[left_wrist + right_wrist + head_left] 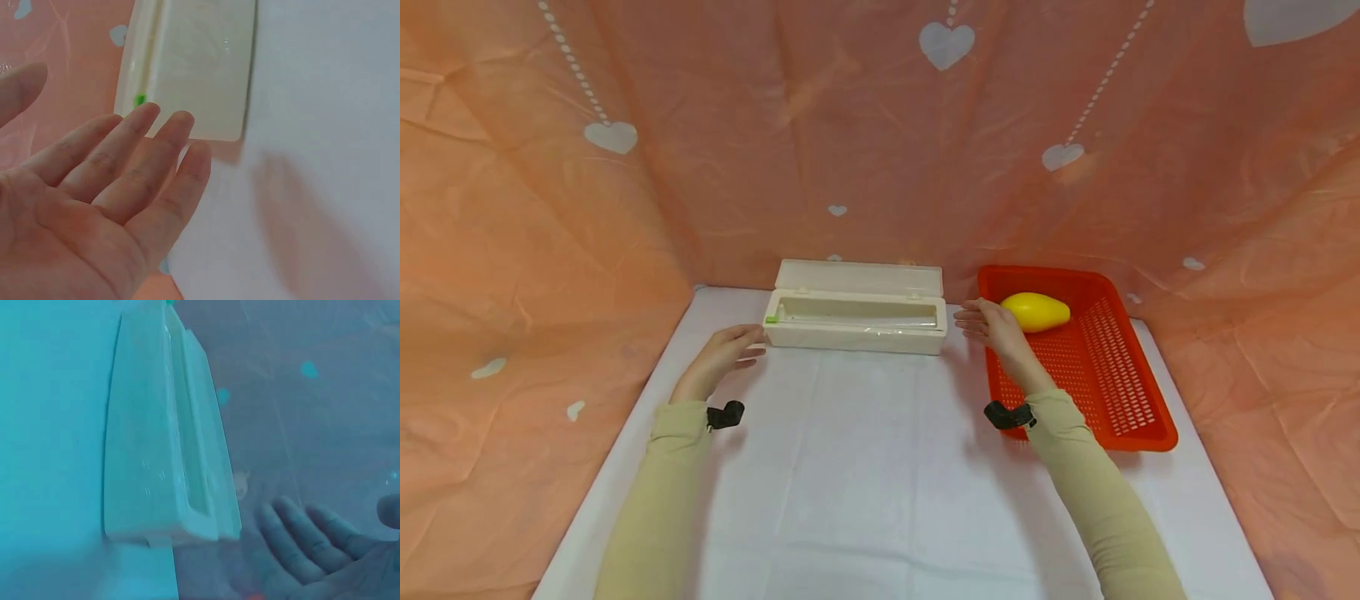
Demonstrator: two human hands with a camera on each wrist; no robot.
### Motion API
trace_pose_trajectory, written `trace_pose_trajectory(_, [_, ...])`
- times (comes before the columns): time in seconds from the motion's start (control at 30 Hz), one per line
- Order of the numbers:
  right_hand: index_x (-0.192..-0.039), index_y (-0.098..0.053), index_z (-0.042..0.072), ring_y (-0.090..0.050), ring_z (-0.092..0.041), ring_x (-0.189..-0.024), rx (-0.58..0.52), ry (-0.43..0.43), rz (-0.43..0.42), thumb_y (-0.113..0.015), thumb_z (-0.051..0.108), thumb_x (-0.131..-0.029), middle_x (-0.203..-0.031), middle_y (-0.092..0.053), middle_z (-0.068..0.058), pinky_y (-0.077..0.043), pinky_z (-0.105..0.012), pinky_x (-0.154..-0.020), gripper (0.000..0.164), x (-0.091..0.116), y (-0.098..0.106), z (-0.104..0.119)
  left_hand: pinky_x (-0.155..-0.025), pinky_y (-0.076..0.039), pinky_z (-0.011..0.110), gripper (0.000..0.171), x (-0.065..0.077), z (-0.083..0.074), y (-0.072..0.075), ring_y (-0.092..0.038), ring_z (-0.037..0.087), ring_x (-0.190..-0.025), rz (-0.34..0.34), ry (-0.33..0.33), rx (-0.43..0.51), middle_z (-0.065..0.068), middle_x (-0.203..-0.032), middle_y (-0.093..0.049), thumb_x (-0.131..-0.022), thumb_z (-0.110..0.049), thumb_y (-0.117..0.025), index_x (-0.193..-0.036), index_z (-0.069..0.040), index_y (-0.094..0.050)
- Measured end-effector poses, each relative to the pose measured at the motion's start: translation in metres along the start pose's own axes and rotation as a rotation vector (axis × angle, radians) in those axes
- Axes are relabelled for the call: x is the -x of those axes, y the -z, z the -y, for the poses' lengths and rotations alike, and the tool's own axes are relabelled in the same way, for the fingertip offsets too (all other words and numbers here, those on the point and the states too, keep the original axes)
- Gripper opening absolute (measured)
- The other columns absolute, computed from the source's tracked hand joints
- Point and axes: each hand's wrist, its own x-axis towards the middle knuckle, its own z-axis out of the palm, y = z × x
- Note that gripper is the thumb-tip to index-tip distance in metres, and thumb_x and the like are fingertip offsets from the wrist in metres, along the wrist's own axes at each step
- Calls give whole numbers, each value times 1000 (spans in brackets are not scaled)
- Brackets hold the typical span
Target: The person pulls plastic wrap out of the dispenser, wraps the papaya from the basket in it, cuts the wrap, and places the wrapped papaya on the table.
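A long white box lies across the far part of the table, its hinged lid tipped up at the back. Clear film shows along the box's front edge, with a small green tab at the left end. My left hand is at the box's left end, fingers extended and holding nothing; in the left wrist view its fingertips overlap the end of the box. Off the box's right end is my right hand, fingers also extended, nothing in its palm, partly over the rim of a red basket.
A yellow mango-shaped fruit lies in the back of the basket, partly behind the right hand. White cloth covers the table. Orange sheeting with pale hearts hangs behind and along both sides.
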Motion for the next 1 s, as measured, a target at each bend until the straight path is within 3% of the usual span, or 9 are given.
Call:
trace_pose_trajectory(0.2, [-136, -41, -8, -47, -42, -123, -24, -59, 41, -26, 29, -107, -134, -47, -31, -39, -45, -105, 50, 3, -20, -7, -108, -32, 50, 66, 3, 12, -3, -38, 44, -129, 21, 9, 48, 30, -141, -37, -100, -36, -49, -142, 11, -31])
trace_pose_trajectory(0.33, [-136, -37, -13, -46, -45, -123, -44, -79, 42, -29, 23, -105, -133, -45, -34, -38, -47, -104, 48, 4, -33, -13, -108, -32, 50, 58, 4, 17, -5, -39, 44, -128, 8, 14, 101, 28, -140, -37, -101, -29, -48, -139, 12, -34])
trace_pose_trajectory(0.7, [-134, -39, -13, -47, -46, -121, -161, -131, 15, -33, 18, -103, -128, -48, -34, -37, -49, -105, 44, 11, -68, -45, -110, -31, 48, 61, -2, 19, -16, -36, 43, -130, -1, 116, 179, 31, -143, -33, -103, -31, -43, -145, 9, -26])
trace_pose_trajectory(1.0, [-132, -38, -14, -51, -44, -117, -204, -207, -51, -36, 20, -102, -125, -49, -34, -38, -48, -105, 45, 16, -75, -72, -107, -34, 46, 60, -9, 26, -26, -42, 36, -126, -37, 173, 196, 30, -142, -35, -103, -30, -41, -144, 11, -26])
